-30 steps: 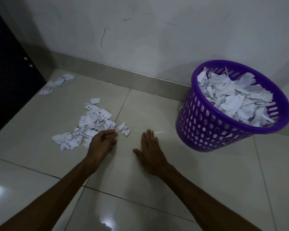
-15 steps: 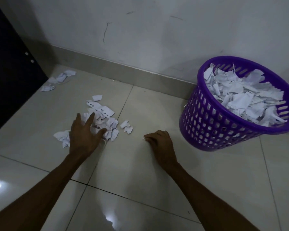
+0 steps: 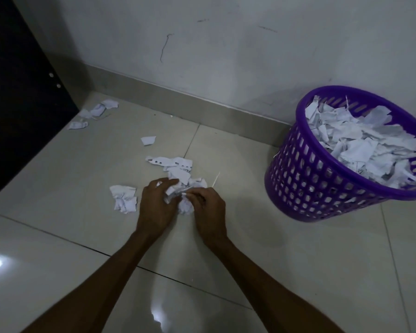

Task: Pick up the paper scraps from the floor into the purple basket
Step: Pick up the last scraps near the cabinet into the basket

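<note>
A pile of white paper scraps (image 3: 178, 171) lies on the tiled floor in the middle of the view. My left hand (image 3: 155, 207) and my right hand (image 3: 208, 207) are cupped together at its near edge, fingers curled round a bunch of scraps (image 3: 184, 205) between them. A smaller clump of scraps (image 3: 124, 198) lies just left of my left hand, and one single scrap (image 3: 148, 140) farther back. The purple basket (image 3: 305, 179) stands at the right, tilted toward me and heaped with paper.
More scraps (image 3: 94, 114) lie in the far left corner by a dark door (image 3: 17, 92). A grey skirting (image 3: 202, 104) runs along the white wall behind. A thin pale sliver (image 3: 215, 180) lies on the floor right of the pile.
My right hand moved left from the bare tile to the pile. My left hand shifted right, sweeping scraps together. Both now hold a bunch between them.
</note>
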